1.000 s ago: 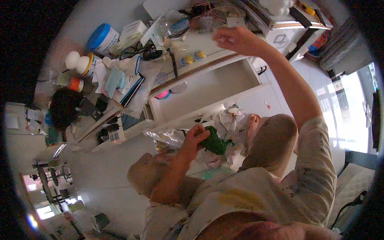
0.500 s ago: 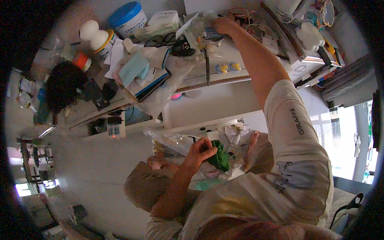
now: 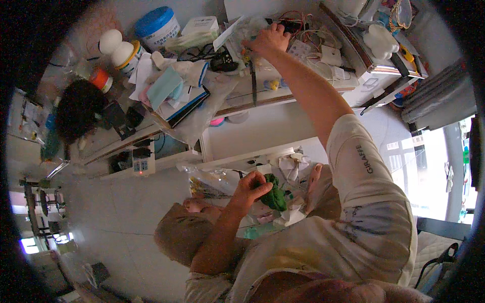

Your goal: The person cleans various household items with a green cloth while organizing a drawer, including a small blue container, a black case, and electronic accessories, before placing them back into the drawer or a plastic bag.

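Currently, the left hand is pinching a green cloth between its thumb and curled fingers, holding it in front of the open drawer. The right hand is reaching across the cluttered desk, its fingers partly bending near clear plastic packaging; whether they are gripping anything, I cannot tell. Left of the right forearm, 1 long black strip is lying over the desk's front edge.
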Demonstrator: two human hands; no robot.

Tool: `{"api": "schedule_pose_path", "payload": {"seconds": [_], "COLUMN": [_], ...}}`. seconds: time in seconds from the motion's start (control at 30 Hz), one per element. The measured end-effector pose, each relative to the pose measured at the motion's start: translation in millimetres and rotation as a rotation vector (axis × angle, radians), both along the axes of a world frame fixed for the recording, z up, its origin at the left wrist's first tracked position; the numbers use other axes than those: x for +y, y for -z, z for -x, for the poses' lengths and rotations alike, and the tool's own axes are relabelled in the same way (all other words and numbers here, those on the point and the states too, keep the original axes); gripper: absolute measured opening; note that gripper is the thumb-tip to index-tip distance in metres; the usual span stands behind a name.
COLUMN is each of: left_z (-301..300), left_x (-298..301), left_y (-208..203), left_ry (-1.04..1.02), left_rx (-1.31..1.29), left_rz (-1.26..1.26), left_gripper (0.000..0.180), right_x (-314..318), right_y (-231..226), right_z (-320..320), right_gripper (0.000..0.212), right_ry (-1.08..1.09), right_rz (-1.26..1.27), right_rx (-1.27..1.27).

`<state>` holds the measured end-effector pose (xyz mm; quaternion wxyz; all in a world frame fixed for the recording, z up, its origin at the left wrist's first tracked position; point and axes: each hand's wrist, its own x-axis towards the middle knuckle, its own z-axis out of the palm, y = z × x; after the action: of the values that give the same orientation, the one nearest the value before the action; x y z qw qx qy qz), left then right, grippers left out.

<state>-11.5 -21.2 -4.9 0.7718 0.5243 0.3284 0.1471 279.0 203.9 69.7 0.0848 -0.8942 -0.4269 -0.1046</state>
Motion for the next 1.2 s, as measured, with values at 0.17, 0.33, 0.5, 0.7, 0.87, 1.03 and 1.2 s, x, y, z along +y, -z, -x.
{"api": "schedule_pose_path", "payload": {"seconds": [0.17,0.33,0.5,0.7,0.87,1.03,1.2], "left_z": [-2.3,-4.8,-3.5,-2.4,0.1,-2.2,-7.3], "left_x": [-0.2,0.6,2.1,0.2,1.5,2.7,-2.2], "left_y": [-7.3,2.3,-1.3,0.6,10.6,3.7,-4.5], "left_ry": [0.010,-0.024,-0.020,-0.016,-0.013,-0.023,-0.064], "left_rx": [0.007,-0.031,0.002,-0.015,0.023,0.000,0.041], "left_rz": [-0.010,-0.025,0.009,-0.011,-0.083,-0.051,0.014], "left_gripper": [0.022,0.021,0.020,0.021,0.022,0.022,0.020], "right_x": [6.3,6.0,4.8,8.0,-0.7,-46.7,-160.7], "right_y": [4.6,-4.8,0.4,15.5,6.3,-44.0,-54.8], "right_z": [3.0,7.1,3.1,-11.1,-14.1,-23.3,-57.9], "right_gripper": [0.063,0.051,0.041,0.039,0.038,0.043,0.032], "right_ry": [-0.019,-0.050,-0.075,-0.130,-0.144,-0.212,-0.658], "right_rz": [-0.022,0.035,-0.031,-0.020,-0.070,-0.148,-0.632], "right_rx": [-0.006,0.035,-0.023,-0.089,-0.154,-0.126,1.049]}}
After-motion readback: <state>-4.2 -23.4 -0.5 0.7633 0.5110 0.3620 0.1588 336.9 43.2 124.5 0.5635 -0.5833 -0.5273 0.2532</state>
